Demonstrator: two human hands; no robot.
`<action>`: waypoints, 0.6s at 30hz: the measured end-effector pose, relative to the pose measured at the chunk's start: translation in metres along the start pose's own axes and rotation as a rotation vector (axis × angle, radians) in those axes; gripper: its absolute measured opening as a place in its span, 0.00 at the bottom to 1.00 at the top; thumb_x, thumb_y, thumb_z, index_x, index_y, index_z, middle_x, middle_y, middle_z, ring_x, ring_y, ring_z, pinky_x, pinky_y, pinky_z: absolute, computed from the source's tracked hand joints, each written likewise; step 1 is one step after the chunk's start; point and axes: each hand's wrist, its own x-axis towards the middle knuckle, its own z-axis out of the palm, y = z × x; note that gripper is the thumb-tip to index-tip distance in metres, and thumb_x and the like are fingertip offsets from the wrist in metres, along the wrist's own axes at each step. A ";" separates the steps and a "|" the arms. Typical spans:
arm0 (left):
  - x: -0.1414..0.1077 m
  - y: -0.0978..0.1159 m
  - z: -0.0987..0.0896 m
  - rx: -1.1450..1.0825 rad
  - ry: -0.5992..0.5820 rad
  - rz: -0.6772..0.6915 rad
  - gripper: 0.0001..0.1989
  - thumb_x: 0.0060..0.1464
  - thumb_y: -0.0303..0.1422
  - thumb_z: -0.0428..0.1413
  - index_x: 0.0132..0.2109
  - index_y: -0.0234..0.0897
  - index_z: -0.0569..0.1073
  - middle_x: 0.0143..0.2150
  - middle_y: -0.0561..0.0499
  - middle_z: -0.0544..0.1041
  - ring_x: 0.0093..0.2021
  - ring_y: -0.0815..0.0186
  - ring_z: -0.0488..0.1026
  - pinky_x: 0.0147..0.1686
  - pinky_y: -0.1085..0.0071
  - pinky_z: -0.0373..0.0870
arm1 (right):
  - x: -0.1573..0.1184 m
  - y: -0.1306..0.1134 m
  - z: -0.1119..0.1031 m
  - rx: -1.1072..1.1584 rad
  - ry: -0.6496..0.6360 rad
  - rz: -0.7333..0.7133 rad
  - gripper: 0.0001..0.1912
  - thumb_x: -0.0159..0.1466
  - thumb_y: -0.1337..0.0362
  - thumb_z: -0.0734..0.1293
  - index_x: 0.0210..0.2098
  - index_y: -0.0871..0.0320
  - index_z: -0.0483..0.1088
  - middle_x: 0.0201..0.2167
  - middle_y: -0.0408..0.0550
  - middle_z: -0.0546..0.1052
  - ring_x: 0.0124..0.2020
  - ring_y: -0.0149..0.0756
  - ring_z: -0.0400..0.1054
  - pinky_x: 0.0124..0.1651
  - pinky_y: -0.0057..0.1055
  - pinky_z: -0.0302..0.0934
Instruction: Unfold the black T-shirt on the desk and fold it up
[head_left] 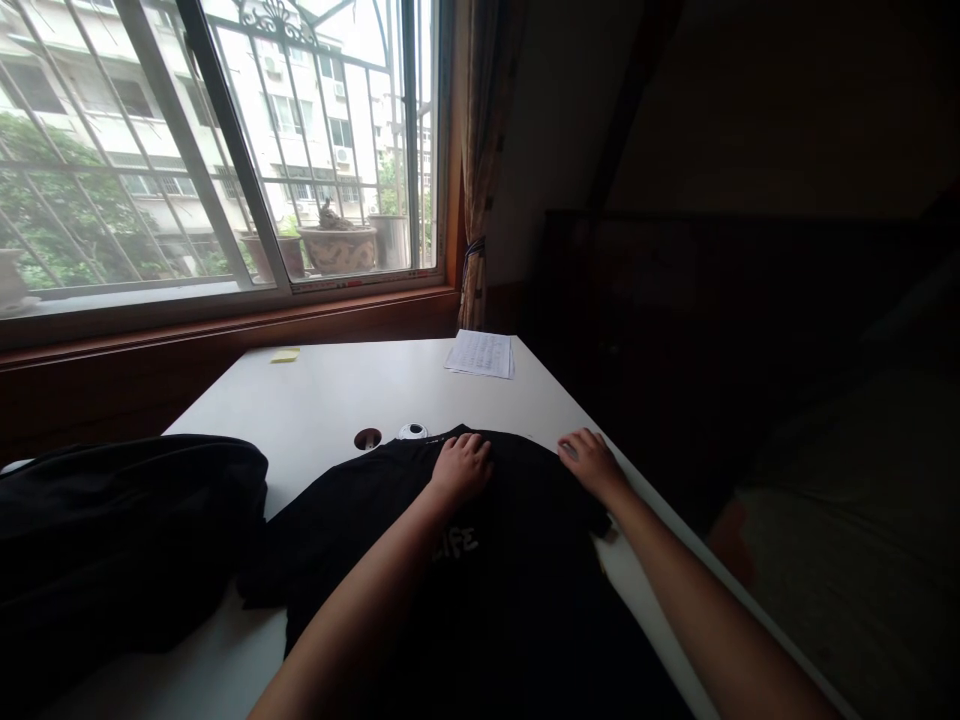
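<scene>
I see daylight coming through a wide window on the left, with a metal grille, potted plants, trees and a pale building beyond the glass. A patterned curtain hangs tied beside it, above a white surface. On my feed, the room's right side sinks into deep shadow.

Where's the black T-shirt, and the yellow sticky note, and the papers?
Black T-shirt (514, 580): head view, on the middle of its body.
Yellow sticky note (285, 355): head view, on its middle.
Papers (482, 355): head view, on the top sheet.
</scene>
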 end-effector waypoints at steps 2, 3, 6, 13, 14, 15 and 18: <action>-0.004 -0.007 0.002 0.009 0.000 -0.021 0.23 0.69 0.42 0.47 0.66 0.39 0.67 0.67 0.43 0.68 0.67 0.54 0.61 0.65 0.56 0.59 | 0.000 -0.002 -0.002 -0.006 -0.008 0.003 0.11 0.68 0.61 0.63 0.44 0.55 0.76 0.44 0.53 0.74 0.46 0.46 0.65 0.49 0.38 0.60; -0.005 -0.010 0.003 0.012 -0.001 -0.032 0.24 0.70 0.42 0.46 0.67 0.39 0.66 0.68 0.43 0.66 0.68 0.54 0.60 0.66 0.56 0.59 | 0.000 -0.004 -0.003 -0.015 -0.014 0.008 0.11 0.68 0.61 0.63 0.44 0.54 0.76 0.45 0.53 0.74 0.46 0.47 0.65 0.48 0.38 0.61; -0.007 -0.011 0.007 0.018 -0.008 -0.053 0.25 0.70 0.42 0.45 0.68 0.38 0.64 0.71 0.43 0.63 0.70 0.55 0.58 0.67 0.56 0.57 | 0.004 -0.013 -0.009 -0.072 -0.038 0.042 0.11 0.67 0.63 0.64 0.46 0.54 0.76 0.47 0.53 0.74 0.47 0.49 0.65 0.47 0.40 0.61; -0.004 -0.006 0.012 0.019 -0.030 -0.074 0.27 0.69 0.42 0.45 0.69 0.35 0.63 0.73 0.43 0.59 0.73 0.56 0.54 0.70 0.55 0.53 | 0.035 -0.081 -0.017 0.125 -0.079 -0.133 0.15 0.67 0.70 0.61 0.49 0.57 0.76 0.48 0.54 0.76 0.51 0.48 0.67 0.57 0.42 0.62; -0.004 -0.006 0.012 0.019 -0.033 -0.072 0.27 0.69 0.42 0.45 0.69 0.35 0.62 0.73 0.43 0.58 0.73 0.56 0.53 0.70 0.55 0.53 | 0.040 -0.092 -0.015 0.171 -0.113 -0.178 0.15 0.68 0.70 0.61 0.49 0.57 0.76 0.48 0.54 0.77 0.51 0.47 0.67 0.59 0.42 0.62; -0.004 -0.007 0.011 0.018 -0.037 -0.070 0.27 0.69 0.42 0.45 0.70 0.35 0.62 0.73 0.43 0.58 0.73 0.57 0.53 0.70 0.55 0.52 | 0.043 -0.103 -0.012 0.199 -0.143 -0.212 0.16 0.68 0.70 0.61 0.50 0.56 0.76 0.48 0.53 0.77 0.52 0.45 0.68 0.60 0.41 0.62; -0.004 -0.008 0.010 0.016 -0.050 -0.069 0.28 0.70 0.43 0.44 0.70 0.37 0.61 0.74 0.44 0.57 0.74 0.57 0.51 0.71 0.53 0.50 | 0.046 -0.126 0.003 0.229 -0.210 -0.270 0.17 0.69 0.66 0.61 0.55 0.55 0.75 0.54 0.51 0.77 0.55 0.43 0.69 0.63 0.40 0.61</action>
